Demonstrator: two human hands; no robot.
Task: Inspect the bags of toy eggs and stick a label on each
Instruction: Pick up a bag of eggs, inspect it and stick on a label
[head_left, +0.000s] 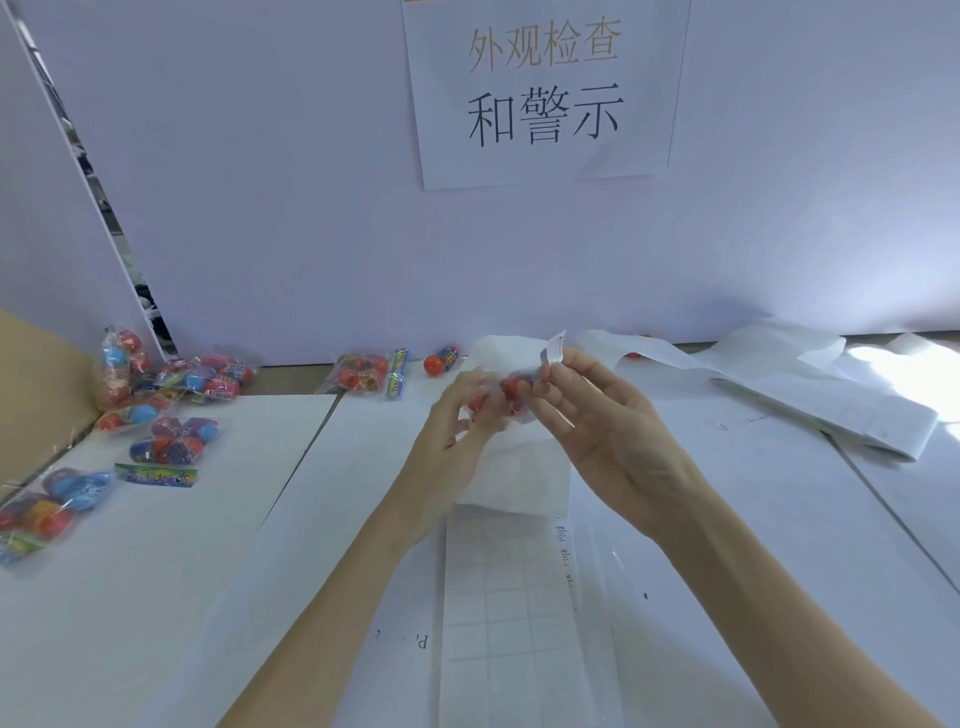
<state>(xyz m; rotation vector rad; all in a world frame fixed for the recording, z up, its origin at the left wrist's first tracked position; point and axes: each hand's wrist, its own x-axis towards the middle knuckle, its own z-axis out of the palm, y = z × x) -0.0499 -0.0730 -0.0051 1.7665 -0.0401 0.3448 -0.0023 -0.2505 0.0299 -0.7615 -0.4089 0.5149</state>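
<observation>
My left hand (457, 415) grips a clear bag of red toy eggs (506, 392) above the middle of the table. My right hand (597, 415) pinches a small white printed label (553, 351) by its lower edge, just above the bag's right end. The bag is blurred and partly hidden by both hands. A long strip of label backing paper (509, 587) lies on the table under my hands, with a few printed labels along its right edge.
Several bags of red, blue and purple eggs (171, 436) lie at the left, and one bag (363, 376) sits near the back wall. A loose red egg (441, 359) lies behind it. Used backing paper (810, 384) trails across the back right. A cardboard box (36, 395) stands at far left.
</observation>
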